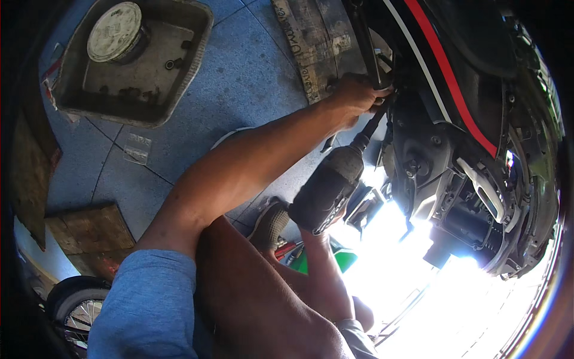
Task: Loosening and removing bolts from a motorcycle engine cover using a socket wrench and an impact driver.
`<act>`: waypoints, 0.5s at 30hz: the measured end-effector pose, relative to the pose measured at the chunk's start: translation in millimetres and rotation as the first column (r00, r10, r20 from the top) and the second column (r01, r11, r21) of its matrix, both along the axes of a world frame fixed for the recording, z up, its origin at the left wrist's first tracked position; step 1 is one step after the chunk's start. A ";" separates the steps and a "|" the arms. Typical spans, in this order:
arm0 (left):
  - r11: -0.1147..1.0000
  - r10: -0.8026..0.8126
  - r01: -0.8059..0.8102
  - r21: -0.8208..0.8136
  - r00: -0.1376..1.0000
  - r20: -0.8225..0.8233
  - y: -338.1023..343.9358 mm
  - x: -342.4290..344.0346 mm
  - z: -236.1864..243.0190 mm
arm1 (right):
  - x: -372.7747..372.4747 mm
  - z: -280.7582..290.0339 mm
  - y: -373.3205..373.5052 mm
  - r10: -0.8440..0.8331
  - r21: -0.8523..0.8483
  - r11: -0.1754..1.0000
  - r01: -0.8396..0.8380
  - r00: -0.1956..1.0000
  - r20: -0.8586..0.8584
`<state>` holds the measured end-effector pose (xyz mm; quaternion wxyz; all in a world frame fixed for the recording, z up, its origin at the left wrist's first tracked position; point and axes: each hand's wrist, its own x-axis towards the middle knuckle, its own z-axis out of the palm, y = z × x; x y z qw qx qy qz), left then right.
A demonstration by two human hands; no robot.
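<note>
My left hand (354,97) reaches up and closes around a dark part at the underside of a black motorbike (472,72) with a red and white stripe. My right hand is hidden behind a black power driver (327,188) that it holds; only the forearm (326,272) shows below the tool. The driver's long bit (372,125) points up toward the spot where my left hand grips. Exposed engine parts (466,197) lie to the right of the tool.
A grey plastic tray (191,66) with a round lid (113,31) and small bolts sits on the blue tiled floor (239,78). Wooden boards (89,230) lie at the left, a spoked wheel (75,308) at the lower left. Strong glare fills the lower right.
</note>
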<state>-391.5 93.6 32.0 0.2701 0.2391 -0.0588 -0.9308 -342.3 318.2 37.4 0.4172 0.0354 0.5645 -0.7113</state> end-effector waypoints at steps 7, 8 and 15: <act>0.990 0.138 -0.139 -0.022 0.989 -0.052 -5.2 -14.4 -0.4 | 7.1 -16.2 -10.4 0.020 -0.031 0.999 -0.029 0.966 -0.256; 0.991 0.121 -0.121 -0.060 0.993 -0.009 -6.8 -14.4 1.0 | 9.2 -13.7 -12.8 0.026 -0.029 0.999 -0.035 0.967 -0.255; 0.974 0.208 -0.211 -0.080 0.977 -0.036 -7.8 -18.1 3.0 | 13.6 -4.5 -23.0 0.680 0.667 0.731 0.140 -0.082 -0.728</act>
